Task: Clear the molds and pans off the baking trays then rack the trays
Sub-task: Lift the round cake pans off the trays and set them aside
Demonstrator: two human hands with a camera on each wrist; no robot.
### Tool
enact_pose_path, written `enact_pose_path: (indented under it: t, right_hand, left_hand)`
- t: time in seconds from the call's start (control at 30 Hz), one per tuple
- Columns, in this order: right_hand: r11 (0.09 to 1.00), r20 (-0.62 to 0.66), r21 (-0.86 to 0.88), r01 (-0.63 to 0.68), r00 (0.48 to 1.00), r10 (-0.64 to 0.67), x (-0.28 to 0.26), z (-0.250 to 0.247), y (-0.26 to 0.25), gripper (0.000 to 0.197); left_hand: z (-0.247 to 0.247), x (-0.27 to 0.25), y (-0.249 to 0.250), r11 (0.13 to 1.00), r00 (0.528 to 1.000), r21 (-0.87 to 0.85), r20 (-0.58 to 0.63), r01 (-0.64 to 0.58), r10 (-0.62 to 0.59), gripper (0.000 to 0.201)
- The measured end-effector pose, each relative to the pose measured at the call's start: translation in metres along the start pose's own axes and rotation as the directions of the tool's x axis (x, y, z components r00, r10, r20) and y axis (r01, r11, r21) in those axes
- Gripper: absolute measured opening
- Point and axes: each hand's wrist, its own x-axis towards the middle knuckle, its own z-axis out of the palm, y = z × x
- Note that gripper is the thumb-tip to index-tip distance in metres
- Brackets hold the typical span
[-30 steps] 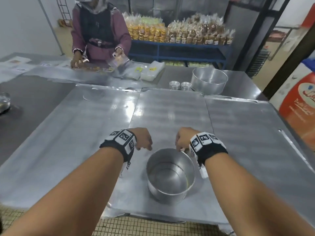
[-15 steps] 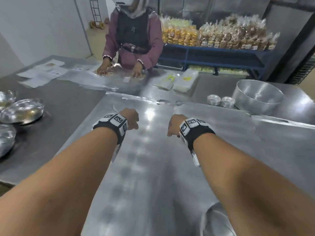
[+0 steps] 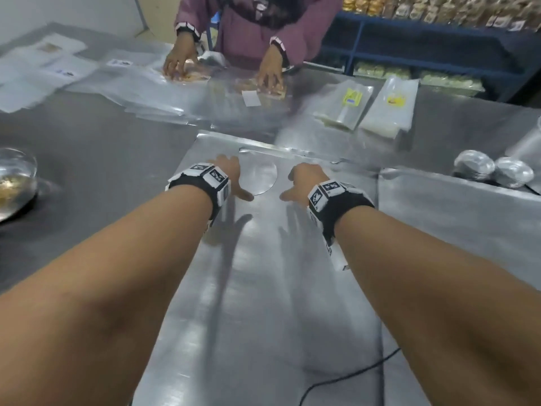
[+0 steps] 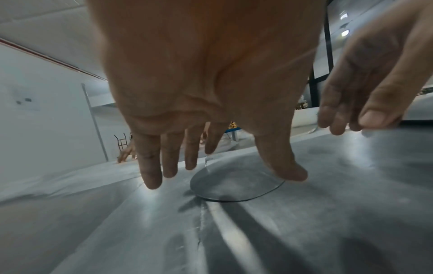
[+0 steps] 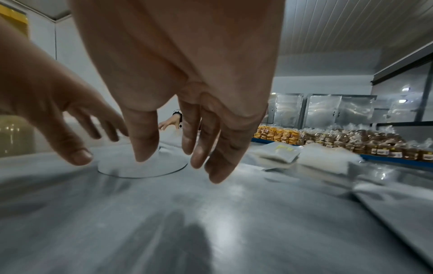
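A flat round metal disc (image 3: 261, 177) lies on the far end of the middle baking tray (image 3: 263, 288). My left hand (image 3: 234, 180) hovers just left of the disc, fingers straight and spread, thumb at the disc's near rim. My right hand (image 3: 301, 183) hovers just right of it, also open and holding nothing. In the left wrist view the disc (image 4: 234, 185) lies under the thumb and the fingers (image 4: 152, 176) hang above the tray. In the right wrist view the disc (image 5: 140, 168) sits below the thumb and first fingers (image 5: 143, 146).
Another tray (image 3: 453, 218) adjoins on the right, with two stacks of small molds (image 3: 475, 168) beyond it. A metal bowl (image 3: 14, 183) sits far left. Across the table a person's hands (image 3: 269, 74) work on plastic bags (image 3: 345, 106). A black cable (image 3: 351, 373) crosses the near right.
Both hands have left the deep round pan near the front edge and reached forward to the tray's far end, their fingers uncurling. The deep pan is out of view.
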Motion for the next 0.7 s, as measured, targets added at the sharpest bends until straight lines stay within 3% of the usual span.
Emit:
enact_pose_path:
  t: [0.2,0.27,0.33,0.4,0.5,0.6,0.7]
  right_hand:
    - [0.994,-0.035,-0.105,-0.018,0.999,0.015,0.059,0.028,-0.027,0.067]
    - [0.989,-0.011,-0.146,-0.032,0.999,0.031,0.069,0.035,-0.033,0.079]
    - [0.982,0.004,-0.18,-0.053,0.998,0.055,0.073,0.038,-0.035,0.093]
    - [0.98,0.0,-0.181,-0.087,0.996,0.088,0.075,0.04,-0.036,0.106]
    - [0.99,-0.048,-0.065,-0.126,0.991,0.123,0.07,0.038,-0.037,0.094]
    - [0.95,-0.127,0.266,-0.163,0.971,0.202,0.063,0.027,-0.035,0.084]
    - [0.894,-0.141,0.413,-0.172,0.958,0.249,0.051,0.009,-0.029,0.05]
  left_hand:
    - [0.009,0.048,-0.008,1.0,0.999,-0.002,-0.035,-0.002,0.002,0.112]
    - [0.011,0.057,-0.013,1.0,1.0,0.014,-0.013,0.013,-0.013,0.11]
    - [0.007,0.061,-0.015,1.0,0.999,-0.009,0.032,0.023,-0.023,0.093]
    - [0.004,0.062,-0.017,0.995,0.998,-0.093,0.047,0.04,-0.035,0.104]
    - [0.003,0.059,-0.017,0.969,0.999,-0.242,0.014,0.042,-0.039,0.134]
    - [0.0,0.051,-0.014,0.94,0.999,-0.34,-0.038,-0.021,0.009,0.128]
    - [-0.002,0.046,-0.013,0.906,0.995,-0.414,-0.079,-0.082,0.054,0.111]
